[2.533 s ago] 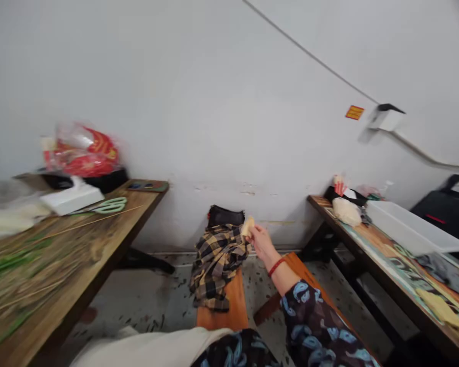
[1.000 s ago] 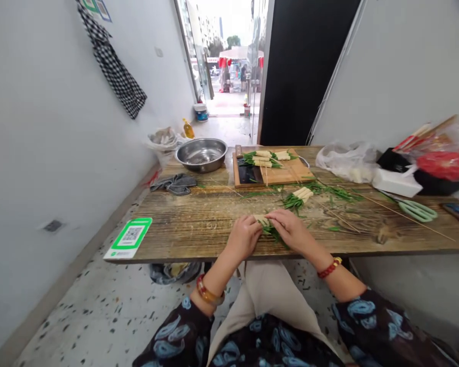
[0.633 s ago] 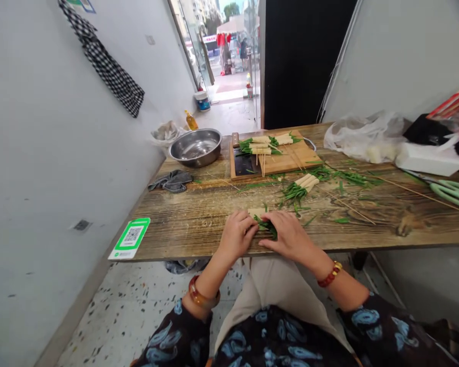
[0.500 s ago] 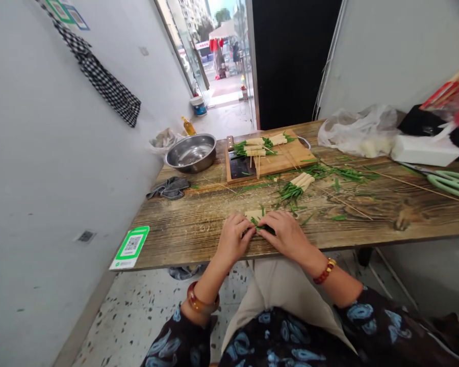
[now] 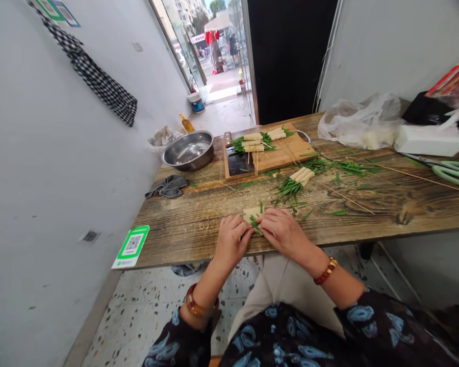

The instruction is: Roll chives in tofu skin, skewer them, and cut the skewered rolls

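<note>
Close to the table's front edge lies a pale tofu-skin sheet (image 5: pixel 248 212) with cut green chives (image 5: pixel 254 223) on it. My left hand (image 5: pixel 231 239) pinches the near left edge of the sheet, thumb against curled fingers. From the other side my right hand (image 5: pixel 283 230) presses its closed fingers on the chives and the sheet's near right part, hiding some of both. Just beyond, a row of finished chive rolls (image 5: pixel 303 176) lies on the wood, green ends toward me. More rolls (image 5: pixel 253 146), some with skewers, rest on the cutting board (image 5: pixel 281 161).
A cleaver (image 5: pixel 238 164) lies on the board's left side. Left of it stand a steel basin (image 5: pixel 189 151) and a grey cloth (image 5: pixel 168 186). Loose chives (image 5: pixel 350 169), thin skewers (image 5: pixel 344 196), green-handled scissors (image 5: pixel 453 173) and a plastic bag (image 5: pixel 357 125) occupy the right.
Both hands stay close together at the sheet, with only slight finger movement. A little more of the sheet and chives shows between them. The whole view has shifted slightly.
</note>
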{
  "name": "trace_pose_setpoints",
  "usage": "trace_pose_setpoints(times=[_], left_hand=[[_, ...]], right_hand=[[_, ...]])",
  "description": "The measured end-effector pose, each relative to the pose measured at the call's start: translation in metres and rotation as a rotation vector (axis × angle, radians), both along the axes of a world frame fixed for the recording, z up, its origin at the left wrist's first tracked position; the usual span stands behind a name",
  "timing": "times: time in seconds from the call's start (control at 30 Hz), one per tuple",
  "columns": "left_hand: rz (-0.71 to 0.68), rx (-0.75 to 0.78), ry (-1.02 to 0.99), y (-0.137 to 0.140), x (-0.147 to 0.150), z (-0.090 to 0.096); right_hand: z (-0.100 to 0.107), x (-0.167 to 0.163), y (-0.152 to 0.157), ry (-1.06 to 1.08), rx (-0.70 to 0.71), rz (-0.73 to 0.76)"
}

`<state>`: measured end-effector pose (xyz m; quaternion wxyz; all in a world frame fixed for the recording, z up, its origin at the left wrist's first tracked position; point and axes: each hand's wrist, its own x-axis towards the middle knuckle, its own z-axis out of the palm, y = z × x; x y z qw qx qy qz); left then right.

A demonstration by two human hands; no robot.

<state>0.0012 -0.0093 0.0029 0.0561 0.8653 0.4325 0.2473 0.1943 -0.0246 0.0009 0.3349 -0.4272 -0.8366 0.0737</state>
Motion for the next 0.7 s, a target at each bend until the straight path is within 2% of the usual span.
trace_pose_setpoints(times=[0.13,0.37,0.5,0.7], left_hand=[[-0.022,-0.021,-0.039,0.0009,0.0005,0.0022],[-0.156,-0.051,-0.1,0.0042,0.0014,0.0033],[-0.146,-0.002,-0.096,0.0004,0.0013,0.0017],[-0.091,-0.023,-0.088,-0.0008,0.0012,-0.0016]], right_hand=[[0.0016,0.0002,-0.0001,-0.027,0.007,0.031],[0.0019,0.0001,-0.0013,-0.036,0.018,0.062],[-0.0007,-0.0007,-0.0028,-0.039,-0.005,0.031],[-0.0034,-0.0019,-0.0052,0.003,-0.028,-0.015]])
